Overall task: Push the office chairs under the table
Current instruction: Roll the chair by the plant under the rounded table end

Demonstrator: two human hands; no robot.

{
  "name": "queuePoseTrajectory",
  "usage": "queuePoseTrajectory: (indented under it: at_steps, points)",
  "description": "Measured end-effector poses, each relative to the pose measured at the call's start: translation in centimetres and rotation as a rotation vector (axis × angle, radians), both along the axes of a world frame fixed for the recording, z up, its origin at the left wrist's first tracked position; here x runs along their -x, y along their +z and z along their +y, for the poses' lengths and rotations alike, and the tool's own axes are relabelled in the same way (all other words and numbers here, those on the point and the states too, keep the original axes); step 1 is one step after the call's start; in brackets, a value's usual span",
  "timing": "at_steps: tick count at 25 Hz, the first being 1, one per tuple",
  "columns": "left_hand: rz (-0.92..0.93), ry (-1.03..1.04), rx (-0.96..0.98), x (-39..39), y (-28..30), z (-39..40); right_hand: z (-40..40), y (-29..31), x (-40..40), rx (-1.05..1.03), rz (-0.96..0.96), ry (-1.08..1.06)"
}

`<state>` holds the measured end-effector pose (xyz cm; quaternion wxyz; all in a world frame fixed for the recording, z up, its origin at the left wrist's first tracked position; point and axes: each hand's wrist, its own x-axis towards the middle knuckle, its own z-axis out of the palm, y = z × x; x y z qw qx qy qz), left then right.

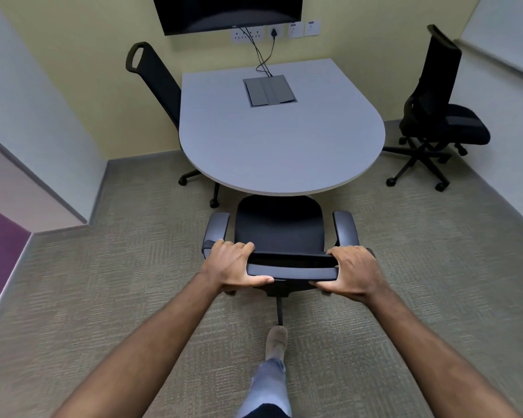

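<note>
Both hands, left hand [233, 263] and right hand [352, 271], grip the near chair [280, 227] backrest; its seat front just reaches the desk [269, 140] edge. Chair at ten o'clock [157, 76] is tucked; chair at two o'clock [438, 116] stands apart, untouched.

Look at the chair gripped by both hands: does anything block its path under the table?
Nothing visible does. The chair faces the table's rounded end, with its seat front already at the edge. Left hand and right hand hold the backrest top. Under the tabletop is hidden.
</note>
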<state>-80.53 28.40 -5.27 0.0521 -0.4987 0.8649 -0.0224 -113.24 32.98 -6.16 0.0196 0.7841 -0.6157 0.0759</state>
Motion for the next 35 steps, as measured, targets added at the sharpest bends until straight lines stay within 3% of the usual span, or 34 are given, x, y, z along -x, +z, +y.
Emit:
queuePoseTrajectory:
  at_steps: [15, 24, 35]
  points:
    - [0.081, 0.053, -0.009, 2.2, 0.1, -10.2, -10.1, 1.0, 1.8, -0.06, -0.005, -0.016]
    - [0.075, 0.065, 0.005, 5.3, -0.8, -8.9, -11.9, 0.5, 6.5, -0.066, 0.006, 0.056]
    - [0.079, 0.102, 0.061, 3.0, -1.0, -13.3, -15.8, 0.7, 3.5, -0.047, -0.054, 0.066]
